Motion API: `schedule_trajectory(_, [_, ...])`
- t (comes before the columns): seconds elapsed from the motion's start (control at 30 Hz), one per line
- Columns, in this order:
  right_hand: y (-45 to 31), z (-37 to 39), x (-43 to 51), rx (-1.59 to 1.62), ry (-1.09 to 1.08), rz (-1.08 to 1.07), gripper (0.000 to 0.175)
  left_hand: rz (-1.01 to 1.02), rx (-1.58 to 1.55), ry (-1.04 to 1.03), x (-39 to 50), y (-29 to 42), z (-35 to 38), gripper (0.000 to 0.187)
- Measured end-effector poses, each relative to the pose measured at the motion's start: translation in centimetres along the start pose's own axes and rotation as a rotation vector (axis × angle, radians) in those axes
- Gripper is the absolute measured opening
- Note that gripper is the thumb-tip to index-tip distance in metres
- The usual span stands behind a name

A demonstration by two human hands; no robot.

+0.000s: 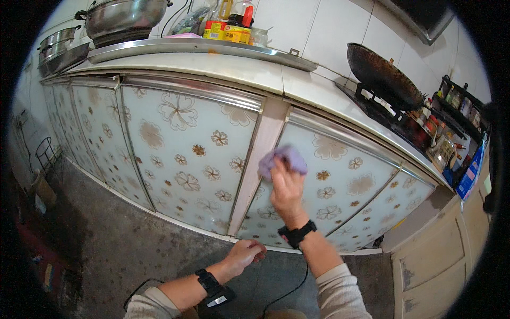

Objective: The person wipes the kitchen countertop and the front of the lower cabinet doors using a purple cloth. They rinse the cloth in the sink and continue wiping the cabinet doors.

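Note:
My right hand (287,191) is closed on a bunched purple cloth (293,157), somewhat blurred. The cloth lies over the left edge of a frosted cabinet door (338,179) with a flower pattern, next to the pale upright post (261,137). Lower down, my left hand (245,255) hangs in front of the cabinet's foot with its fingers loosely curled, and no object shows in it. Left of the post stands another flowered door (191,155) with a metal strip along its top. Both wrists wear black bands.
Above the doors runs a white countertop (223,65). It carries a steel steamer pot (125,20), several bottles and jars, and a rusty wok (382,77) on a black gas stove (370,103). A wooden door (434,247) stands at right. A black cable (289,293) hangs near my right arm.

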State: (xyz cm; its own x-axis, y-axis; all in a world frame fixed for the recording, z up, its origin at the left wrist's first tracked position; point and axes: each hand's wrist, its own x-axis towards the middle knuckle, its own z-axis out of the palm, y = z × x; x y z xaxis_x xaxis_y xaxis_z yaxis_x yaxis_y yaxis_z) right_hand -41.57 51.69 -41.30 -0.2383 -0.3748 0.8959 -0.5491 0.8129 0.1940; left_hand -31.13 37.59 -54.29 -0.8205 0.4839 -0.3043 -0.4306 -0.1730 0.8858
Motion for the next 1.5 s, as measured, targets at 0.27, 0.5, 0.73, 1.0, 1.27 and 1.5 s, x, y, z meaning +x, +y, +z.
schedule_trajectory(0.27, [-1.0, -0.9, -2.4, 0.103, -0.114, -0.001, 0.046, -0.007, 0.022, -0.012, 0.0, 0.2, -0.3, 0.022])
schedule_trajectory(0.5, [-0.3, 0.0, -1.4, 0.007, -0.101, 0.027, 0.035, -0.016, 0.012, 0.015, 0.3, 0.0, -0.5, 0.021])
schedule_trajectory(0.73, [-0.6, -0.9, -1.8, 0.043, -0.100, 0.016, 0.043, -0.001, 0.018, 0.009, -0.1, 0.2, -0.4, 0.021])
schedule_trajectory(1.0, [-0.6, 0.9, -3.2, -0.052, -0.145, 0.021, 0.038, -0.041, 0.066, 0.043, 0.3, -0.1, -0.6, 0.020])
schedule_trajectory(1.27, [1.1, -0.6, -4.3, -0.017, -0.211, -0.073, 0.046, -0.013, 0.080, 0.026, 0.2, -0.3, -0.7, 0.021])
schedule_trajectory(1.5, [1.0, -0.1, -2.3, -0.261, 0.138, 0.031, 0.039, -0.014, 0.082, 0.049, 0.8, -0.4, -1.3, 0.019])
